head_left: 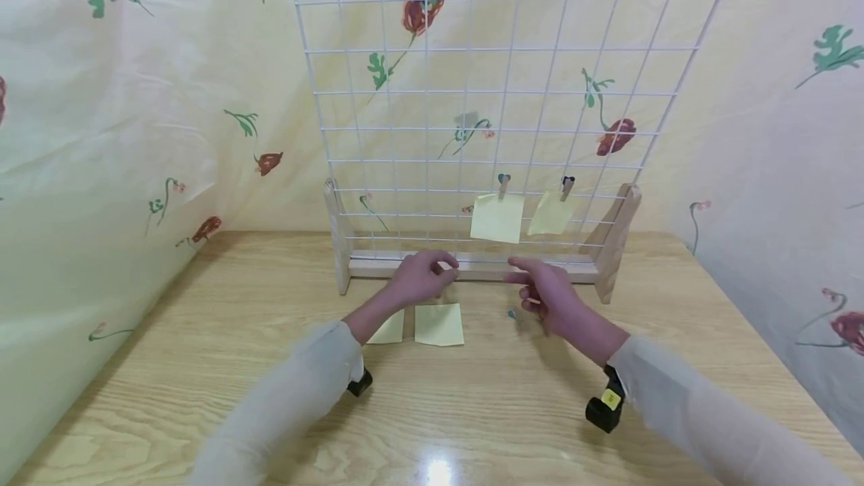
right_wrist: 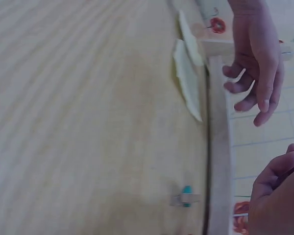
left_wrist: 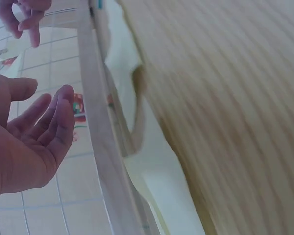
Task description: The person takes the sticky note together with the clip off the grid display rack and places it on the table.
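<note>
My left hand (head_left: 420, 277) hovers over the table just in front of the grid stand, fingers loosely bent with nothing between them. Under and beside it lie two pale yellow paper notes, one (head_left: 440, 325) in full sight and the other (head_left: 388, 328) partly covered by the forearm. To the right, my right hand (head_left: 550, 297) is held in the air with fingers loosely bent, holding nothing. A small wooden clothespin (right_wrist: 186, 198) with a teal ornament lies on the table near the right hand. Both hands (left_wrist: 34, 142) show empty in the left wrist view.
A white wire grid (head_left: 425, 128) stands in a wooden base (head_left: 472, 269) at the back. Two more notes, one facing forward (head_left: 496, 220) and one tilted (head_left: 550, 214), hang on it from clothespins (head_left: 504, 186). Flowered cloth (head_left: 135, 148) hangs around the table.
</note>
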### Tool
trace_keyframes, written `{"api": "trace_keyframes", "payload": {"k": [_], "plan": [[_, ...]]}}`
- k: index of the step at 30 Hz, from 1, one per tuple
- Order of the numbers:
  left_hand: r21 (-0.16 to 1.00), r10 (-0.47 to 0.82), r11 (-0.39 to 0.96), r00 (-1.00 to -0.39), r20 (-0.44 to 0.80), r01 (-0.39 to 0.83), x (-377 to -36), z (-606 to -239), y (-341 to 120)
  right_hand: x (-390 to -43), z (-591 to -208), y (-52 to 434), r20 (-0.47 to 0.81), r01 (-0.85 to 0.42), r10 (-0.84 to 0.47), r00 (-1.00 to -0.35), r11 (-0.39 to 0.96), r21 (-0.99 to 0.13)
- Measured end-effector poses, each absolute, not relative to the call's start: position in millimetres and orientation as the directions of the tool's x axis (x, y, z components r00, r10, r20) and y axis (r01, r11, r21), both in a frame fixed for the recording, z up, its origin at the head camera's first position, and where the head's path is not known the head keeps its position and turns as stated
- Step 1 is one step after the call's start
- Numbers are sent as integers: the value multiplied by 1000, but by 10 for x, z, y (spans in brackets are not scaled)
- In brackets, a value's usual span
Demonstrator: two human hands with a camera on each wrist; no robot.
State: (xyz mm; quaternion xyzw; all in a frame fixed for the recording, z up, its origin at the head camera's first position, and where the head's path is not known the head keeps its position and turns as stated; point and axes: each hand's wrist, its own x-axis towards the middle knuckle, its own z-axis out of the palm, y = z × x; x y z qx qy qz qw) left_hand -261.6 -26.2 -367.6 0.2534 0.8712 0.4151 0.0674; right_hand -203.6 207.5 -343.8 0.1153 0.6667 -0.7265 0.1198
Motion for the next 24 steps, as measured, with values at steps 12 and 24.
{"api": "trace_keyframes", "payload": {"k": [12, 24], "plan": [[942, 384, 284, -921, 60, 180, -2647, -3525, -26, -2196, -3140, 2017, -215, 218, -38, -976, -80, -973], [985, 345, 139, -937, 49, 102, -2720, -3370, 186, -2338, -2896, 1949, -109, 112, -27, -994, -170, -979]]}}
